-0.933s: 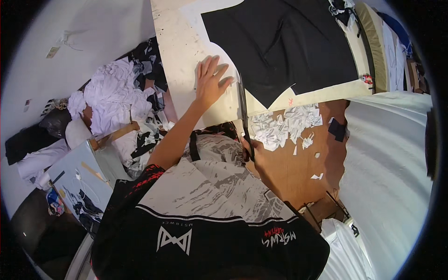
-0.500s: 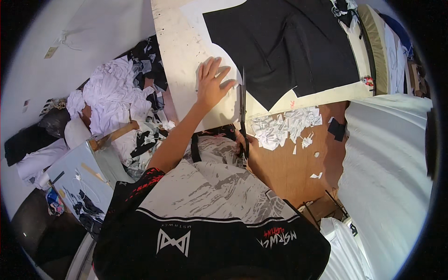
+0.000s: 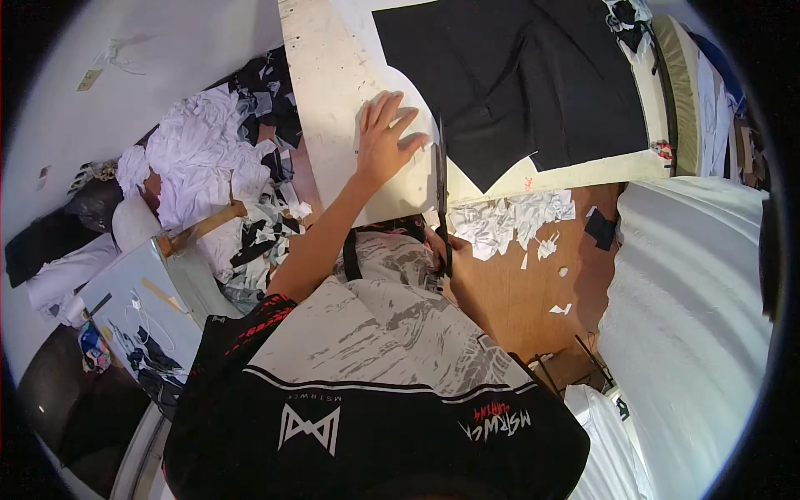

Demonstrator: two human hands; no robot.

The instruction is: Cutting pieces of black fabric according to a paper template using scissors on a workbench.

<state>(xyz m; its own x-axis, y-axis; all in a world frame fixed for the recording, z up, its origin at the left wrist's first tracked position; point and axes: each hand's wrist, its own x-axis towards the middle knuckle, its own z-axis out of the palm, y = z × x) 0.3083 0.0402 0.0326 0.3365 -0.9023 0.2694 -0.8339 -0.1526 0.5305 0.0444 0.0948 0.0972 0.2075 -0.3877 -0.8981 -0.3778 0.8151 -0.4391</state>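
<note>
My left hand (image 3: 387,142) lies flat on the pale table (image 3: 321,92), fingers spread, its thumb pointing toward the shears and resting by a white sheet (image 3: 410,87). At the table's near edge, my right hand (image 3: 435,243) is wrapped round the handles of large dark shears (image 3: 442,171); part of this hand is hidden by the handles and my shirt. The long blades point away from me, along the white sheet's right side. Just right of them lies a piece of black cloth (image 3: 521,83), creased in the middle, with a pointed near corner.
White cloth scraps (image 3: 512,221) and a black scrap (image 3: 600,229) litter the brown floor right of me. White sheeting (image 3: 692,275) hangs at the right. To the left stand a heaped pile of white cloth (image 3: 196,158) and a light-blue box-like cabinet (image 3: 133,308).
The whole view has shifted slightly. Against the table, my left hand, the shears and the black cloth keep nearly the same places.
</note>
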